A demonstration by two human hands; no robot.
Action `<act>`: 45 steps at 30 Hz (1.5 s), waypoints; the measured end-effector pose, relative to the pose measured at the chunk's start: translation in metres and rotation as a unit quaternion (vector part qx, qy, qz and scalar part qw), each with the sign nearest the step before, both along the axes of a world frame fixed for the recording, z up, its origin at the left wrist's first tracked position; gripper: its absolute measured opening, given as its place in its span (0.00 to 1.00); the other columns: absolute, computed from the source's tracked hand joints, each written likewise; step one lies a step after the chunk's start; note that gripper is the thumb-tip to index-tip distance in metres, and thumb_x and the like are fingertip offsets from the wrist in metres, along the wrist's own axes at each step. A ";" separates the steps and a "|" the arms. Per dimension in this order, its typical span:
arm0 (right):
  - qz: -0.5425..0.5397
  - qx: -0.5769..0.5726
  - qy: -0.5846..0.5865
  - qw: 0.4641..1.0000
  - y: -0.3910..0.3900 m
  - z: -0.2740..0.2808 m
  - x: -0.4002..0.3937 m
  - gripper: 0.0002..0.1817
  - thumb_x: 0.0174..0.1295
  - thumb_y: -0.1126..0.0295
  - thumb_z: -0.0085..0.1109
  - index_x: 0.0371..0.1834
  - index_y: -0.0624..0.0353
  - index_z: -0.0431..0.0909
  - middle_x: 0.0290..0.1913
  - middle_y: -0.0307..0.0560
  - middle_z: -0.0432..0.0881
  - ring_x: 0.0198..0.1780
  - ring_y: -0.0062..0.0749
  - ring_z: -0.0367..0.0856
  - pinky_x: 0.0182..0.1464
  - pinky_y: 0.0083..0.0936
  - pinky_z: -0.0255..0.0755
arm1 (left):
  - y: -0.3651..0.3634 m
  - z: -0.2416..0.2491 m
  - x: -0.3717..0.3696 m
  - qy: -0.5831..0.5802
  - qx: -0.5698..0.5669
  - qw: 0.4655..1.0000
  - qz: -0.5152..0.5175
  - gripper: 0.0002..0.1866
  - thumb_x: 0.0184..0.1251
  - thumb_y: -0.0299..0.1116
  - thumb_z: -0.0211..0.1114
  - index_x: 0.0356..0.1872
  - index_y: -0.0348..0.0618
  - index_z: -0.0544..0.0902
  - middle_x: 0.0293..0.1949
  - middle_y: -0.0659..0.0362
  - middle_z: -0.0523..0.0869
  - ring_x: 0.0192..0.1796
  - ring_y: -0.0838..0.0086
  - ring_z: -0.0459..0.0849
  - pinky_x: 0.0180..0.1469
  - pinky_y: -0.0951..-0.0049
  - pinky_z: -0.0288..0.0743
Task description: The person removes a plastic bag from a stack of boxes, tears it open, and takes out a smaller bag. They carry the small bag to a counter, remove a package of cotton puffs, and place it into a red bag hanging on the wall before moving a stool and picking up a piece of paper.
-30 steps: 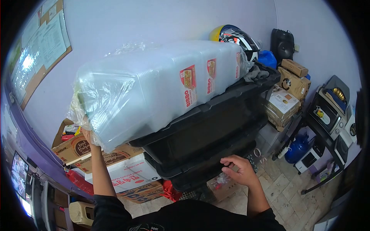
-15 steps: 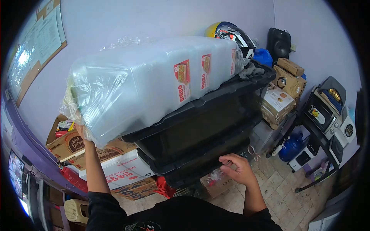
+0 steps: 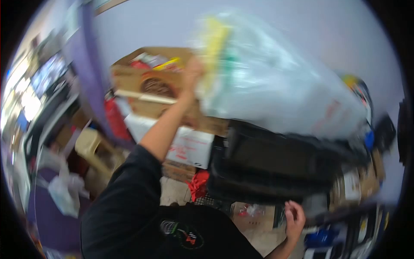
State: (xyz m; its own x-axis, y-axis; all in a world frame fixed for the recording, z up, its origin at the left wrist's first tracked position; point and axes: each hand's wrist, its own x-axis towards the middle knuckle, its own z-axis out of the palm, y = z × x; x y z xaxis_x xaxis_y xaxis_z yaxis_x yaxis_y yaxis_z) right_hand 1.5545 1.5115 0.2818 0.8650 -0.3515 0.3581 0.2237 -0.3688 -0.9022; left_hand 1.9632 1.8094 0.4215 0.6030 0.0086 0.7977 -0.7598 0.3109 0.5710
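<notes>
A long stack of clear plastic tubs (image 3: 276, 86) wrapped in thin plastic film lies on top of a black lidded storage bin (image 3: 276, 151). Its near left end shows a yellow and green patch, and a faint red label shows farther along. My left hand (image 3: 192, 75) is against that left end, its fingers smeared by motion, so I cannot make out whether they grip the wrapping. Lower down, in front of the black bins, my right hand (image 3: 294, 220) hangs with loosely curled fingers apart and nothing in them.
Left of the bins, an open brown carton (image 3: 151, 80) with colourful packets tops other cartons, including a white box (image 3: 185, 149). A beige stool (image 3: 97, 149) stands at left. Red cloth (image 3: 198, 185) and a low cardboard box (image 3: 254, 216) lie near my feet. Brown boxes (image 3: 353, 185) sit at right.
My view has swung left, blurring the picture, so the stack appears farther right. My left hand stays at the stack's left end, now seen more fully. My right hand remains low and free.
</notes>
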 end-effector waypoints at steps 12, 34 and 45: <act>0.096 -0.008 0.029 0.995 0.059 -0.002 0.067 0.17 0.63 0.69 0.57 0.53 0.64 0.73 0.45 0.45 0.80 0.43 0.22 0.76 0.44 0.18 0.71 | 0.059 0.030 -0.063 -0.013 0.051 0.998 -0.039 0.08 0.63 0.35 0.60 0.31 0.40 0.78 0.37 0.57 0.76 0.42 0.72 0.75 0.45 0.71 0.69; -0.312 -0.382 -0.157 0.855 0.348 0.101 0.209 0.10 0.57 0.70 0.63 0.40 0.62 0.79 0.40 0.50 0.82 0.42 0.42 0.79 0.47 0.32 0.71 | 0.536 -0.103 -0.105 0.253 0.273 0.928 -0.010 0.11 0.66 0.26 0.58 0.47 0.36 0.77 0.50 0.58 0.78 0.52 0.76 0.77 0.55 0.75 0.69; -0.535 -0.453 -0.152 0.697 0.283 0.163 0.266 0.12 0.55 0.61 0.64 0.26 0.57 0.75 0.25 0.46 0.78 0.29 0.47 0.74 0.35 0.39 0.67 | 0.627 -0.129 -0.121 0.306 0.131 0.943 0.026 0.09 0.67 0.26 0.56 0.46 0.37 0.77 0.47 0.59 0.79 0.49 0.76 0.77 0.56 0.75 0.67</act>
